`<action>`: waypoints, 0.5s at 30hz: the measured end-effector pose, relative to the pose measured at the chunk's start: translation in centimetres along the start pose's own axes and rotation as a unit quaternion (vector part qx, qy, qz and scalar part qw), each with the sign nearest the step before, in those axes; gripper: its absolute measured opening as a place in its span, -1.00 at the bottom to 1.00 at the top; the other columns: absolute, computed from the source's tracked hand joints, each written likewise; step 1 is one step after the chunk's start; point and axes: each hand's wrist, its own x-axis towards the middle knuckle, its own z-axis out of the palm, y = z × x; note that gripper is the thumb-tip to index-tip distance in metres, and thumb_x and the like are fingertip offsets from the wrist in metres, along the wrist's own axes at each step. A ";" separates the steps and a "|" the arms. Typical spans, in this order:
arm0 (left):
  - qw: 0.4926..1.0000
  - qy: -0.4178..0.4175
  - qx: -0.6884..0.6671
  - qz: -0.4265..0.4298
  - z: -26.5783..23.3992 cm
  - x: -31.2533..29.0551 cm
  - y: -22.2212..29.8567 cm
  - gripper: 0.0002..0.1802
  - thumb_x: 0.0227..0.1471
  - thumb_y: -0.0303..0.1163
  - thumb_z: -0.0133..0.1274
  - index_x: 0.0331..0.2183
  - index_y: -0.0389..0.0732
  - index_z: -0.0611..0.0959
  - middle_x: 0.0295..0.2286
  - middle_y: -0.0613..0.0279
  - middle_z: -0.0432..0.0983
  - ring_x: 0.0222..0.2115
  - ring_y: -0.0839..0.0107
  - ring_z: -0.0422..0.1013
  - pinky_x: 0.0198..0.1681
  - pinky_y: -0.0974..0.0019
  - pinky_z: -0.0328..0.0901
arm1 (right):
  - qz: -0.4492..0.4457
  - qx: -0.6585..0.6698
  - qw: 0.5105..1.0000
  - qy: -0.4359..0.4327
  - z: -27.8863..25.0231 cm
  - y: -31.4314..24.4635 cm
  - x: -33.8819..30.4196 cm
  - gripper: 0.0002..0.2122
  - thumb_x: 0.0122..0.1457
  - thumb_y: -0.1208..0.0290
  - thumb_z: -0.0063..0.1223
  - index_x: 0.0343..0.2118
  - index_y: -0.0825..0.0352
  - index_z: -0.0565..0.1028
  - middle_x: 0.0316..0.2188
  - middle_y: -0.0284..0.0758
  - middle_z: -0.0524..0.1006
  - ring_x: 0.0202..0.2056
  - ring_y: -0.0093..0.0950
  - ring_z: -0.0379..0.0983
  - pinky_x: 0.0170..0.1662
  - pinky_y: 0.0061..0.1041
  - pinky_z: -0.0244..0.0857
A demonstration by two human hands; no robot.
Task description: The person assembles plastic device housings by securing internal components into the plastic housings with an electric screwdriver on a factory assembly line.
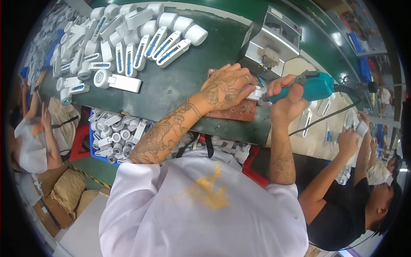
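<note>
My right hand (pixel 290 95) is wrapped around a teal electric screwdriver (pixel 317 87), which lies nearly level with its tip pointing left. The tip meets the end of a white plastic unit (pixel 255 94). Over that unit lies my left hand (pixel 225 87), its fingers closed and pressing it down. Most of the unit is hidden under the hand, so its full shape does not show. Beneath it is a reddish-brown pad (pixel 235 112) on the green workbench (pixel 184 92). A white unit with a round grilled head and a handle (pixel 122 82) lies apart to the left.
Many similar white units (pixel 141 43) are heaped at the far left. A grey metal machine (pixel 274 43) stands just beyond my hands. A blue crate (pixel 122 136) of white parts sits below the bench edge. A cable (pixel 325 118) trails from the screwdriver. Co-workers sit on both sides.
</note>
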 end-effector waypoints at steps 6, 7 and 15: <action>0.999 0.008 0.034 0.021 -0.7 -0.1 0.2 -0.82 0.12 -0.27 0.08 -0.24 -0.08 0.65 -0.31 0.28 0.49 -0.19 0.21 0.39 -0.01 0.10 0.26 | 0.014 0.052 0.998 0.015 -0.8 1.0 -0.5 -0.53 0.23 -0.05 0.08 -0.35 0.39 0.37 -0.60 -0.30 0.37 -0.55 -0.45 0.34 -0.44 -0.46 0.27; 0.997 0.024 0.062 0.048 -1.0 -0.3 -0.1 -0.81 0.09 -0.31 0.12 -0.23 -0.10 0.66 -0.32 0.27 0.51 -0.23 0.20 0.40 -0.07 0.12 0.27 | 0.025 0.066 0.997 0.015 -0.9 1.5 -0.6 -0.51 0.23 -0.10 0.03 -0.34 0.37 0.37 -0.59 -0.30 0.35 -0.51 -0.44 0.33 -0.41 -0.45 0.26; 0.975 0.022 0.154 0.157 -0.6 -3.9 2.2 -0.64 -0.09 -0.16 0.19 -0.25 -0.16 0.65 -0.30 0.12 0.54 -0.19 0.12 0.46 -0.11 0.11 0.37 | -0.035 0.182 0.982 0.046 -3.6 -3.0 -1.9 -0.41 0.23 -0.27 -0.14 -0.18 0.31 0.44 -0.60 -0.44 0.27 -0.57 -0.60 0.18 -0.46 -0.59 0.14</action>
